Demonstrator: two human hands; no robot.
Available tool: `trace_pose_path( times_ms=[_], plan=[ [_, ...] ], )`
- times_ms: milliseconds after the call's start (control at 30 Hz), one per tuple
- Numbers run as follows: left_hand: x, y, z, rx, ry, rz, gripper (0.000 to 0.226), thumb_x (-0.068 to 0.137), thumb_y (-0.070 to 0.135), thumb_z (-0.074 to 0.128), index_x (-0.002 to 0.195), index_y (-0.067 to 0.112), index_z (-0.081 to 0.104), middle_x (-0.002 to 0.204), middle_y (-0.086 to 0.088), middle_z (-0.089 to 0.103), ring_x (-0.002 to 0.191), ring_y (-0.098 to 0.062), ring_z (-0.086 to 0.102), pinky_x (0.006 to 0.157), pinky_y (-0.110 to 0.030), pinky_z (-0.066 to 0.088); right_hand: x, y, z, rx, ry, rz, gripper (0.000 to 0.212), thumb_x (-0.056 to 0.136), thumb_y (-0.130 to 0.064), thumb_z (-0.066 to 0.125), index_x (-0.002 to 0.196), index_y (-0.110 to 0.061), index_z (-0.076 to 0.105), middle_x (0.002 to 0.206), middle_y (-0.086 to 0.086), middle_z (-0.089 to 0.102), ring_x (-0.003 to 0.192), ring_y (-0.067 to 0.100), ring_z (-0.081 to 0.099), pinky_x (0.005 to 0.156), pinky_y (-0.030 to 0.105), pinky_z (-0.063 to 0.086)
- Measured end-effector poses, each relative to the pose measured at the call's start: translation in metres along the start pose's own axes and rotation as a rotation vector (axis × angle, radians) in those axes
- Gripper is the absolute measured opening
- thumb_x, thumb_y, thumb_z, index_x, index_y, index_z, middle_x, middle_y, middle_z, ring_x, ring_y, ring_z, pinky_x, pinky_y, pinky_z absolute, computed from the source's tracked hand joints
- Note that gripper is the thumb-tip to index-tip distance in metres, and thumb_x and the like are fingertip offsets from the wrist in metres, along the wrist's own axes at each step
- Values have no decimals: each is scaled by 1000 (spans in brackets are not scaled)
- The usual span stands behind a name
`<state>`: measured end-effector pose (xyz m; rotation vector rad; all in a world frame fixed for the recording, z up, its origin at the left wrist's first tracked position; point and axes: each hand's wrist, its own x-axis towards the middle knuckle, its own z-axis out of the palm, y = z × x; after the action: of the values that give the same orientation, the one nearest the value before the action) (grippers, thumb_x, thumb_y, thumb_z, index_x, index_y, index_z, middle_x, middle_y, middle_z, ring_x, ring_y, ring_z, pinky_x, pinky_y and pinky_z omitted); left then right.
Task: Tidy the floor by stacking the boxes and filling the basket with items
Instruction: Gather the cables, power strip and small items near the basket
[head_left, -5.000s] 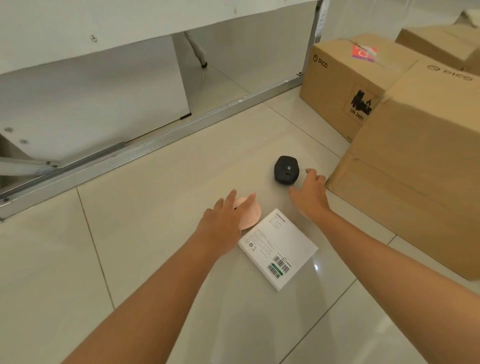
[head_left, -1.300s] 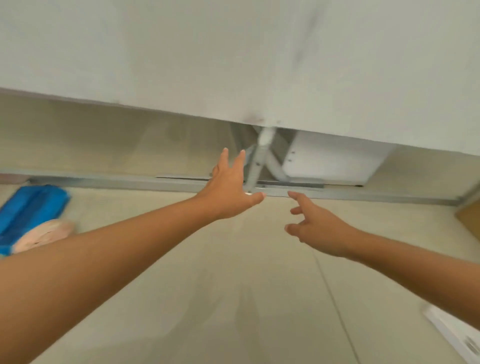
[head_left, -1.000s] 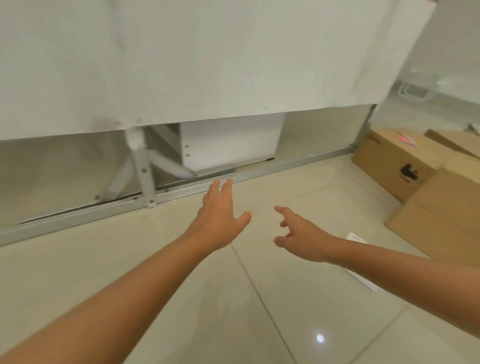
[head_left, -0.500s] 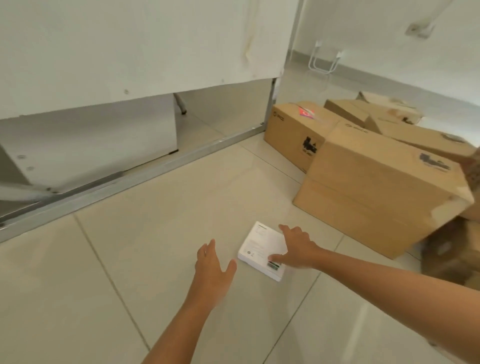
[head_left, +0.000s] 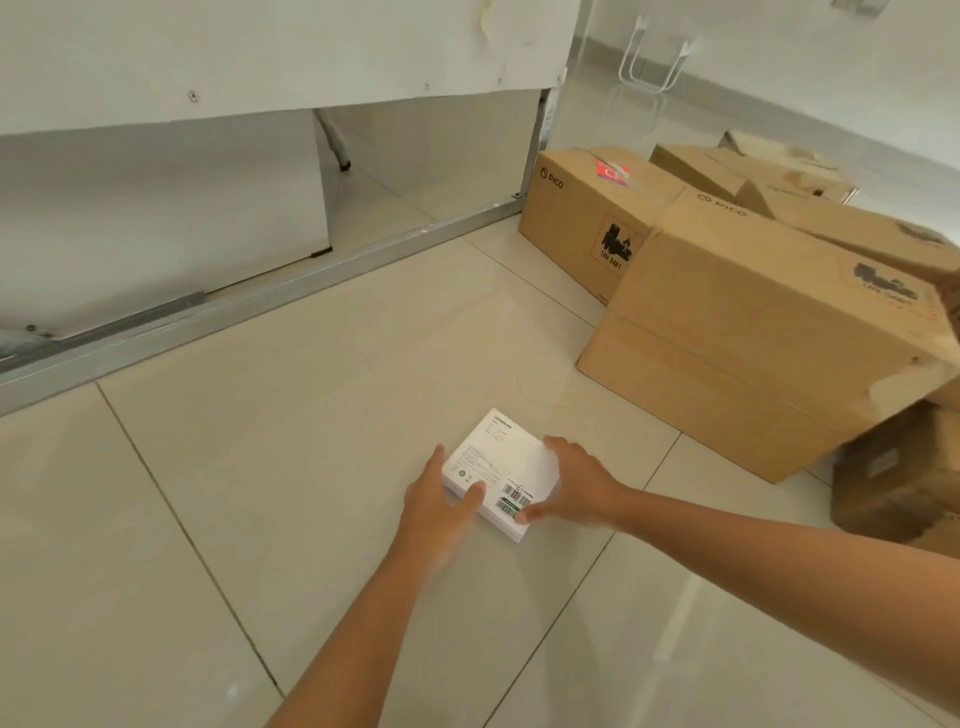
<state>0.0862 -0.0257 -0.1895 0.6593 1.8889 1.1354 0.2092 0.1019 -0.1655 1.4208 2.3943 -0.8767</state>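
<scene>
A flat white box (head_left: 496, 462) with small print and barcodes lies on the tiled floor in the middle of the view. My left hand (head_left: 439, 512) grips its left edge, thumb laid on the top face. My right hand (head_left: 576, 486) grips its right edge, with the thumb at the near corner by the barcodes. To the right stand several brown cardboard boxes: a large one (head_left: 769, 332) nearest, a PICO-marked one (head_left: 582, 218) behind it, and more (head_left: 727, 166) further back. No basket is in view.
A white furniture panel (head_left: 260, 52) on a metal floor rail (head_left: 260, 301) runs across the back left. A darker cardboard box (head_left: 898, 473) sits at the right edge. A white wire stand (head_left: 652, 62) stands by the far wall. Bare tiles (head_left: 156, 571) lie to the left.
The view swung from the left back to the white box. Both hands came down onto it: the right one reached it first, then the left closed on its left edge.
</scene>
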Motion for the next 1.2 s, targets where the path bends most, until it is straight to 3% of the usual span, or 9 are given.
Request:
trace_pose_path(
  times_ms=[100, 267, 400, 467, 600, 667, 833, 1033, 1200],
  plan=[
    [-6, 5, -6, -223, 48, -37, 65, 91, 13, 55, 147, 19, 23, 147, 0, 36, 131, -10, 39, 94, -15, 29, 3, -9, 2, 249, 33, 125, 90, 66, -24, 84, 140, -13, 33, 133, 7, 45, 123, 24, 45, 98, 34, 42],
    [-21, -1, -49, -427, 196, -83, 51, 92, 7, 53, 140, 13, 37, 140, -4, 45, 117, -8, 47, 90, -16, 34, 2, -46, 5, 627, -153, 77, 22, 78, -12, 74, 90, -8, 57, 100, 8, 65, 84, 15, 62, 68, 22, 49],
    [-40, -16, -118, -601, 347, -118, 33, 96, 25, 47, 127, 15, 50, 128, -1, 54, 116, -14, 52, 100, -27, 40, -10, -121, 16, 666, -192, -210, 24, 72, 0, 76, 74, -12, 55, 78, 5, 58, 71, 17, 55, 66, 21, 40],
    [-60, -22, -164, -754, 461, -162, 29, 98, 31, 41, 117, 11, 53, 117, -9, 55, 110, -24, 56, 91, -32, 48, -23, -165, 29, 593, -179, -368, 24, 69, 6, 75, 73, -9, 57, 78, 5, 57, 72, 16, 50, 63, 22, 36],
    [-116, -47, -258, -756, 544, -274, 47, 96, 48, 36, 118, 9, 51, 116, -19, 53, 100, -33, 59, 75, -36, 54, -54, -249, 66, 578, -259, -688, 32, 68, 16, 71, 78, -15, 70, 112, 0, 59, 101, 10, 57, 83, 27, 53],
    [-152, -59, -293, -688, 520, -353, 50, 94, 48, 41, 121, 7, 51, 118, -17, 54, 96, -28, 59, 73, -33, 54, -73, -289, 85, 604, -395, -801, 36, 70, 20, 66, 80, -13, 73, 123, -8, 54, 113, -1, 51, 78, 18, 53],
    [-245, -86, -353, -459, 555, -374, 27, 95, 37, 47, 102, 13, 57, 85, 0, 56, 71, -9, 53, 56, -17, 48, -122, -381, 150, 467, -606, -989, 51, 79, 19, 57, 91, -26, 76, 134, -11, 48, 115, -1, 52, 86, 16, 51],
    [-374, -150, -403, -355, 975, -399, 36, 97, 25, 45, 132, 14, 43, 124, -9, 52, 97, -16, 52, 63, -18, 51, -215, -459, 254, 587, -1109, -533, 44, 93, 8, 39, 127, -19, 43, 98, 12, 62, 77, 28, 63, 73, 35, 56],
    [-444, -213, -407, -211, 1180, -548, 36, 95, 22, 50, 131, 19, 47, 127, -4, 51, 105, -17, 51, 73, -22, 45, -280, -461, 355, 422, -1101, -494, 24, 89, 2, 55, 108, -10, 45, 118, 19, 61, 94, 29, 62, 88, 44, 53]
  ],
)
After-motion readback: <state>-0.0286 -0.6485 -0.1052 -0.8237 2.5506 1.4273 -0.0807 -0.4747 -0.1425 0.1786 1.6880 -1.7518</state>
